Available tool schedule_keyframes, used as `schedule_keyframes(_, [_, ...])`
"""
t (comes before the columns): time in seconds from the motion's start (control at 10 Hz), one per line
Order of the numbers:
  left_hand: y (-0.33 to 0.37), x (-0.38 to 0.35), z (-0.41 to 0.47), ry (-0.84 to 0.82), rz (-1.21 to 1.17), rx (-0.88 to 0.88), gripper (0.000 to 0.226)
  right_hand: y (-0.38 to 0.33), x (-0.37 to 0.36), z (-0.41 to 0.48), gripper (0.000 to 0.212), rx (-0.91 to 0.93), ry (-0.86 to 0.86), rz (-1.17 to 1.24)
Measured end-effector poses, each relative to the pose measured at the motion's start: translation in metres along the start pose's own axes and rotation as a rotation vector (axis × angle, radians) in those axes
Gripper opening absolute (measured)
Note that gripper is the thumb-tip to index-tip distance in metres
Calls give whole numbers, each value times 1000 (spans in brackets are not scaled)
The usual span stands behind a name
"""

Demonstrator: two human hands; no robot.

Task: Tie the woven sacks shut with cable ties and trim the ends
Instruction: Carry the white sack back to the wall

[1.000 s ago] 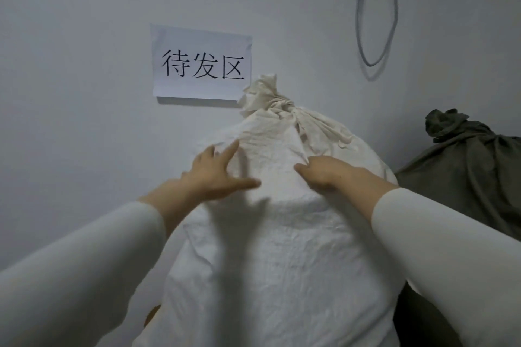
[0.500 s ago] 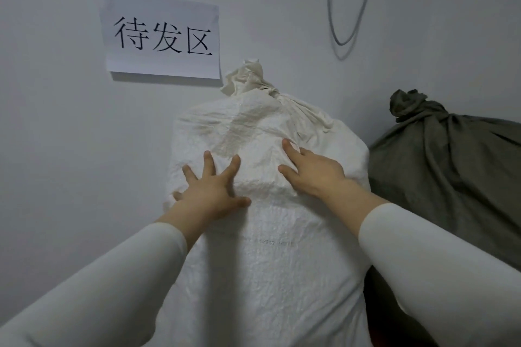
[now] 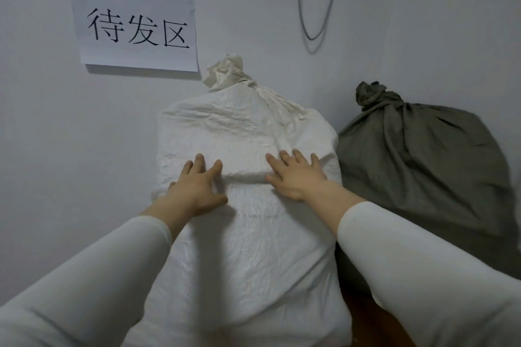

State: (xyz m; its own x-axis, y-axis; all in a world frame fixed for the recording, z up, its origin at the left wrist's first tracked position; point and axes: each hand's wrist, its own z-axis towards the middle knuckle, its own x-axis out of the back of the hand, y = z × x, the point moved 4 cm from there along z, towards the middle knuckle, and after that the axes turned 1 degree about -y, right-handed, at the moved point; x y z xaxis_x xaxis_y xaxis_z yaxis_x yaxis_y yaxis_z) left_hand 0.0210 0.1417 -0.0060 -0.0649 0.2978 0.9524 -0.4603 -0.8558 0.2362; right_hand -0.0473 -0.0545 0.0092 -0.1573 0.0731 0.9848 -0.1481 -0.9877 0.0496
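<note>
Presses left hand (image 3: 197, 189) and right hand (image 3: 296, 177) flat on the upper front of the crumpled white woven sack (image 3: 239, 248), fingers (image 3: 200, 160) straight and spread, clamping nothing. Stands upright against the wall (image 3: 70, 149) beside a dark grey-green sack (image 3: 423, 163), long axis vertical. Puts the bunched neck (image 3: 248, 84) straight above the fingertips, slightly nearer the right hand.
</note>
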Motion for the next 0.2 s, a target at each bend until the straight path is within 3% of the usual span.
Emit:
schedule_keyframes(0.1, [2,-6,-16,113,-19,-1,80,4,0,-25,56,78,147,-26])
schedule_keyframes(0.2, [11,-29,-45,135,-69,-8,80,18,-14,-60,59,93,136,3])
